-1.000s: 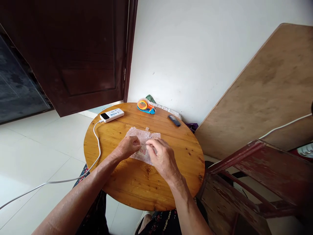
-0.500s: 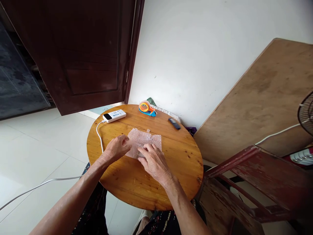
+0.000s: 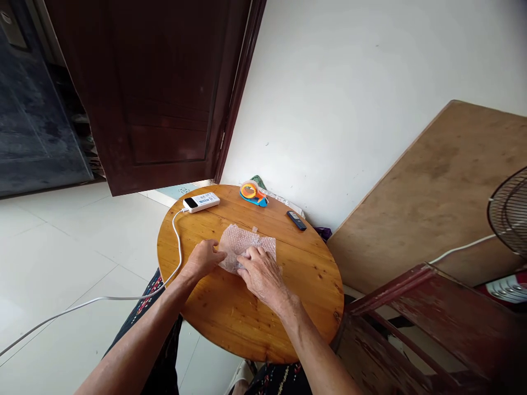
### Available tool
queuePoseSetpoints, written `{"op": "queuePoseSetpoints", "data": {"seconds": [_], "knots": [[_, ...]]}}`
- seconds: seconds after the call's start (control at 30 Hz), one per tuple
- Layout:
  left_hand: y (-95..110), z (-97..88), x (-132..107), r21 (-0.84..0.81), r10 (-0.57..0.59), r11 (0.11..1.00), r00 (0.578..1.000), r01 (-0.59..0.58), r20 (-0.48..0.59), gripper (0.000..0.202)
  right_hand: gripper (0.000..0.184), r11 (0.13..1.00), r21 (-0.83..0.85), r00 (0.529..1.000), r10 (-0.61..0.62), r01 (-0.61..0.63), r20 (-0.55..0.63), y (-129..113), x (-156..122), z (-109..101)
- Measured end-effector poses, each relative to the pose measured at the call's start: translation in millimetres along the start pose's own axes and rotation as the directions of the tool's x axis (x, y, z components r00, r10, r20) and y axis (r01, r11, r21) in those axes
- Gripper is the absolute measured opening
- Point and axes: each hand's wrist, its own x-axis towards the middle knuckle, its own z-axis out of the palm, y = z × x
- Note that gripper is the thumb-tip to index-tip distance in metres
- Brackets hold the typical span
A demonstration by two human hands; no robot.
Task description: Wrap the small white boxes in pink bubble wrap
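We do well to press evenly: the bubble wrap [image 3: 241, 237] lies mid-tabletop [image 3: 313, 269], our right hand [image 3: 261, 271] loosely spread over its five-o'clock side, gripping nothing visible; our left hand [image 3: 203, 257], half open, seemingly empty, at nine. Its far edge slants ten-to-four; covered, its long axis we cannot tell.
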Motion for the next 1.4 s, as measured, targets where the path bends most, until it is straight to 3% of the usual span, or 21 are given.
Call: {"op": "queuePoseSetpoints", "data": {"seconds": [0.2,0.3,0.43,0.6,0.67,0.77,0.87,0.97,1.03,1.17,1.4], "knots": [[7,17.8,-8,-0.281,0.071,0.958,0.997,-0.057,0.041,0.032,0.007,1.0,0.031,1.0,-0.003,0.004,-0.019,4,1,4],[19,27.3,-11,-0.347,0.128,0.933,0.989,-0.096,0.071,0.028,0.019,0.994,0.105,0.998,0.025,-0.018,-0.058,7,0,6],[33,31.5,-14,-0.31,0.196,0.939,0.971,-0.147,0.135,0.025,0.033,0.96,0.274,0.992,0.09,-0.064,-0.083,8,-4,3],[48,16.0,-20,-0.102,0.313,0.95,0.904,-0.296,0.291,0.01,0.036,0.81,0.586,0.988,0.092,-0.001,-0.125,19,-22,-4],[53,10.6,-21,0.044,0.342,0.923,0.869,-0.381,0.358,0.01,0.03,0.765,0.642,0.96,0.212,-0.045,-0.184,30,-33,-5],[57,10.7,-19,0.159,0.373,0.876,0.849,-0.455,0.374,0.018,0.025,0.7,0.68,0.856,0.473,-0.22,-0.21,49,-49,2],[57,18.2,-16,0.243,0.397,0.837,0.849,-0.491,0.347,0.018,0.035,0.612,0.663,0.785,0.617,-0.43,-0.06,62,-59,14],[54,26.0,-15,0.326,0.416,0.798,0.855,-0.507,0.311,0.015,0.053,0.548,0.596,0.743,0.658,-0.587,0.126,60,-59,22],[53,28.8,-15,0.373,0.441,0.768,0.852,-0.521,0.282,0.019,0.059,0.534,0.543,0.711,0.68,-0.648,0.181,56,-55,25],[49,30.1,-15,0.404,0.504,0.713,0.82,-0.573,0.272,0.023,0.064,0.473,0.553,0.651,0.739,-0.686,0.174,50,-40,35],[43,31.2,-15,0.408,0.53,0.684,0.796,-0.605,0.291,0.028,0.049,0.418,0.679,0.66,0.74,-0.603,0.131,51,-23,59]]}}
